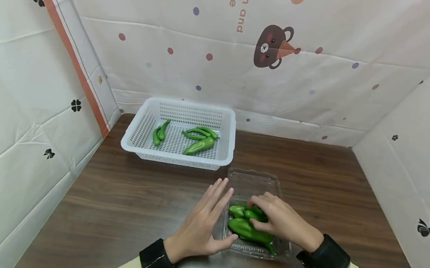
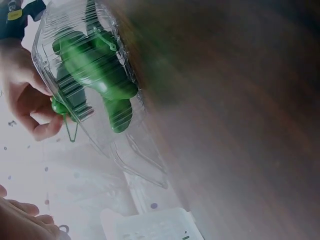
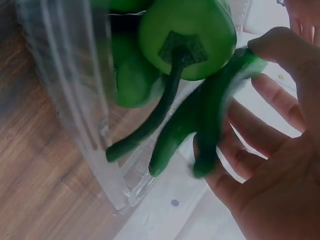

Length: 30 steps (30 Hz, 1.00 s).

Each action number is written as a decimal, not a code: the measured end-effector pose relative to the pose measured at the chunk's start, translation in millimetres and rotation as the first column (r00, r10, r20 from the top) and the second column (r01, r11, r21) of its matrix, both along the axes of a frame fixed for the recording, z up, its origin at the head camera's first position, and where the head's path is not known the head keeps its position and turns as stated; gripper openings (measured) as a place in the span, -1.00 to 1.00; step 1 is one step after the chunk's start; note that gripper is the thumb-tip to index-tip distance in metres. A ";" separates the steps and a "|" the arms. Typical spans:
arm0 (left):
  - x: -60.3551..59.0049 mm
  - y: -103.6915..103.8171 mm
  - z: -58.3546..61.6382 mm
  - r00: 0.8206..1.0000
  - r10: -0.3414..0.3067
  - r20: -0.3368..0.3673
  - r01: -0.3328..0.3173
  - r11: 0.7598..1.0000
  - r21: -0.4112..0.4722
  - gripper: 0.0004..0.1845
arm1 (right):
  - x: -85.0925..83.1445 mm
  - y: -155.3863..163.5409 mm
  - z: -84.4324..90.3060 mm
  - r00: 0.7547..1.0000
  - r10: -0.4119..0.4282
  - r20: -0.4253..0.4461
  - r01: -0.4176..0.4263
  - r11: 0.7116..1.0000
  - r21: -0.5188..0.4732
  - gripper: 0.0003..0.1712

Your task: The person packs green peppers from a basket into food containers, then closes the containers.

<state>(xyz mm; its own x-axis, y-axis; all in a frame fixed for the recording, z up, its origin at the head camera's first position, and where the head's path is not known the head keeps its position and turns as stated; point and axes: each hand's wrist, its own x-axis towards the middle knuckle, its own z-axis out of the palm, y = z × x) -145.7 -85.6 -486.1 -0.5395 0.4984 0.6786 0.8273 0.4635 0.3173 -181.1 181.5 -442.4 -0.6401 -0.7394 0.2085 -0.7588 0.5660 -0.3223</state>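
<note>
Green chili peppers (image 1: 249,226) lie in the clear plastic clamshell tray (image 1: 254,180) on the tabletop, where our right hand (image 1: 280,221) pinches 1 while our flat, relaxed left hand (image 1: 201,223) steadies the tray; next we'd judge a clean lift out.

I count five green peppers (image 1: 199,145) in one white basket (image 1: 137,130), about three more peppers (image 1: 248,229) in one clear tray (image 1: 254,180), and two hands.
</note>
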 end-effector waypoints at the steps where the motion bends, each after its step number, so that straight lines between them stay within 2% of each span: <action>1: 0.0 0.0 0.0 1.000 0.001 0.000 -0.001 1.000 -0.002 0.09 | -0.3 -0.2 -0.1 1.000 0.004 0.004 -0.004 1.000 0.005 -0.67; 5: 0.1 -0.1 -0.3 1.000 0.006 -0.002 -0.006 1.000 -0.008 0.09 | -0.8 0.1 -1.8 1.000 0.029 0.005 -0.029 0.999 0.019 -0.65; 12: -0.7 -0.6 0.1 1.000 0.017 -0.003 -0.017 0.999 -0.028 0.08 | 0.4 4.2 -3.9 0.998 0.035 -0.050 -0.034 0.999 0.028 -0.58; 20: 0.0 -0.2 -0.6 1.000 0.020 0.000 -0.020 0.998 -0.059 0.13 | 0.9 10.9 -6.5 0.997 -0.024 -0.072 0.025 1.000 0.014 -0.65; 30: 2.7 0.8 -0.1 1.000 0.021 0.002 -0.021 0.995 -0.098 0.15 | 2.6 9.5 -7.1 0.998 -0.048 -0.039 0.049 0.998 0.046 -0.71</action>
